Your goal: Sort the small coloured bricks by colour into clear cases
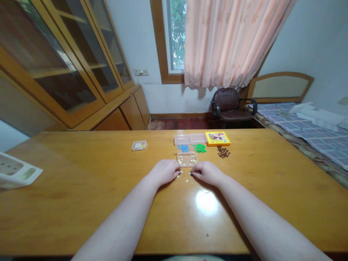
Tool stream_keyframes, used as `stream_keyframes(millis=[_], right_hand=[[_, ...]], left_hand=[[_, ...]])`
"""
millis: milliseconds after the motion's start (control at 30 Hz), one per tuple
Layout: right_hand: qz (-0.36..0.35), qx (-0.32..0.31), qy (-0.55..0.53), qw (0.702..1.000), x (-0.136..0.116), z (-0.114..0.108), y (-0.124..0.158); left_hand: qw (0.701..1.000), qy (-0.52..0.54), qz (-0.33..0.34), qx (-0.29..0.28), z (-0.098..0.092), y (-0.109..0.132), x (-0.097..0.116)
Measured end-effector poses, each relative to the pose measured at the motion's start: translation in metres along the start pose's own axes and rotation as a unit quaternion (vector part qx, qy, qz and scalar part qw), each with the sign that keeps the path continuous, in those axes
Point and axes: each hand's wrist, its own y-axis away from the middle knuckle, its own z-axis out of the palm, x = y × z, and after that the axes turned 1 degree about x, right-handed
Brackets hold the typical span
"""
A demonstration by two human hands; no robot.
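My left hand [167,171] rests on the table with thumb and fingertips pinched at a small pale yellow piece [181,172] near the front left corner of a clear shallow box [187,154]. Across from it, my right hand [208,172] pinches another small pale piece [190,173] by the box's front right corner. Several pale yellow pieces lie inside the box, along its left and right sides. One loose pale piece [186,181] lies on the wood between the hands, and another [178,176] sits just below my left fingertips.
Behind the box lie blue pieces [183,148] and green pieces [200,148], with brown pieces [223,152] to the right. Farther back are a clear open case [181,140] and a yellow box [218,138]. A small clear container [139,145] stands left; a white plastic object [16,171] is at the far left.
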Motion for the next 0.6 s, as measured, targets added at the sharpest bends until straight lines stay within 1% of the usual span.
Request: stream_keyframes(millis=[267,433,500,600], right_hand=[[0.016,0.037,-0.006,0.999,0.0021,-0.0038,-0.0004],[0.012,0.007,0.008,1.000,0.0023,-0.0051,0.0013],[0.006,-0.002,0.021,1.000,0.0015,-0.0052,0.0015],[0.001,-0.007,0.027,1.000,0.0003,-0.0051,0.0012]], left_hand=[[1.000,0.004,0.007,0.005,0.0042,-0.0019,0.0020],[1.000,-0.001,0.023,-0.001,0.0038,-0.0027,0.0007],[0.999,0.003,0.034,0.016,0.0041,-0.0033,-0.0013],[0.997,0.002,0.028,0.073,0.0057,-0.0052,-0.0059]])
